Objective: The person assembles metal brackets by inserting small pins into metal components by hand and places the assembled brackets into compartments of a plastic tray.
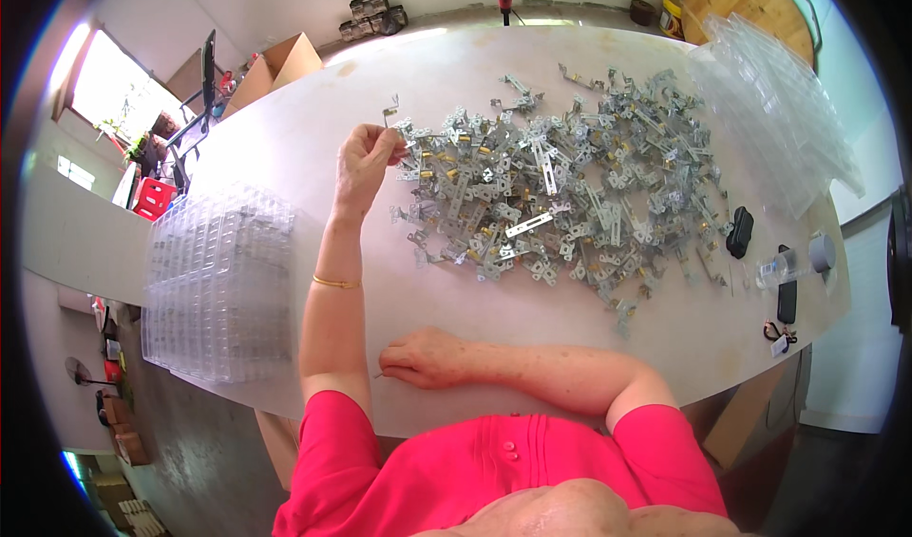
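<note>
My left hand (pixel 363 169) reaches to the left end of a heap of small metal brackets (pixel 546 186). Its thumb and fingers are pinched together on a small bent metal bracket (pixel 390 112), which sticks up beyond the fingers; where they grip it is hidden. The heap mixes silvery flat strips with slots, bent plates and brass-coloured bits. Near the table's front edge, my right hand (pixel 424 358) rests with its fingers curled closed. A thin sliver (pixel 380 376) pokes out beside its fingers, too small to name.
Stacked clear plastic trays (pixel 218 285) stand at the table's left edge. More clear plastic sheets (pixel 769 110) lie at the far right. Along the right side are a black case (pixel 739 232), a clear bottle (pixel 777 269) and a dark phone-like object (pixel 787 301). The pale table (pixel 532 314) has a curved-looking rim.
</note>
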Demonstrator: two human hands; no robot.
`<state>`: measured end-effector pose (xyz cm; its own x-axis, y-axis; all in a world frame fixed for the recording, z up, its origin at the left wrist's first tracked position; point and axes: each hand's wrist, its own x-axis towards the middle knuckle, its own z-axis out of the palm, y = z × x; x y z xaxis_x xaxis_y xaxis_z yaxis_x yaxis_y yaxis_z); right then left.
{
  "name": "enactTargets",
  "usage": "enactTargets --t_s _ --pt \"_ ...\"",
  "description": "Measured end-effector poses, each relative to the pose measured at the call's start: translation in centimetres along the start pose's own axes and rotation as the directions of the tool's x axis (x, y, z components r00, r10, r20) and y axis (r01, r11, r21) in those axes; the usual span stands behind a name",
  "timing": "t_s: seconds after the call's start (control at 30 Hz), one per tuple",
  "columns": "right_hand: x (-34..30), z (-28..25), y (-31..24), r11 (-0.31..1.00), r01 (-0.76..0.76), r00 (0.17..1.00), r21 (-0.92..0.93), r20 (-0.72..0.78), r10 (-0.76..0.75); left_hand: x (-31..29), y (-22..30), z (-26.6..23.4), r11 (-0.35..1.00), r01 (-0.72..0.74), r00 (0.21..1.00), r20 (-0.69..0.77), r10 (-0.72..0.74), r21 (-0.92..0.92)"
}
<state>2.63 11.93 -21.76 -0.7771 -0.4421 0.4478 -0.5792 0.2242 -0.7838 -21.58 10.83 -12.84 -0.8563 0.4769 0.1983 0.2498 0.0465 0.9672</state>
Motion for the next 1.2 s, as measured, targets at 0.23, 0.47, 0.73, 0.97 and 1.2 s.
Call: enactTargets --t_s 0.23,0.47,0.73,0.97,1.2 --pt "1.3 -5.4 -3.3 0.990 -0.126 0.987 0.069 0.105 0.118 -3.9 -1.1 0.2 0.832 0.142 0.968 0.252 -0.003 -0.536" --pt "2.3 -13.6 -8.3 0.975 -0.223 0.834 0.000 -0.518 0.191 -6.4 1.1 2.3 0.671 0.325 0.938 0.315 -0.143 -0.666" --pt "1.9 -16.5 -8.3 0.862 -0.445 0.680 -0.244 -0.718 0.148 -9.9 5.2 4.6 0.929 0.160 0.981 0.158 -0.112 -0.334" --pt "1.9 -16.8 -8.2 0.839 -0.490 0.642 -0.236 -0.749 0.164 -11.2 6.5 5.3 0.994 0.039 0.996 0.083 -0.031 -0.103" --pt "2.0 -17.6 -8.2 0.812 -0.520 0.660 -0.264 -0.728 0.186 -10.5 5.3 5.6 0.974 -0.209 0.976 -0.037 0.213 0.089"
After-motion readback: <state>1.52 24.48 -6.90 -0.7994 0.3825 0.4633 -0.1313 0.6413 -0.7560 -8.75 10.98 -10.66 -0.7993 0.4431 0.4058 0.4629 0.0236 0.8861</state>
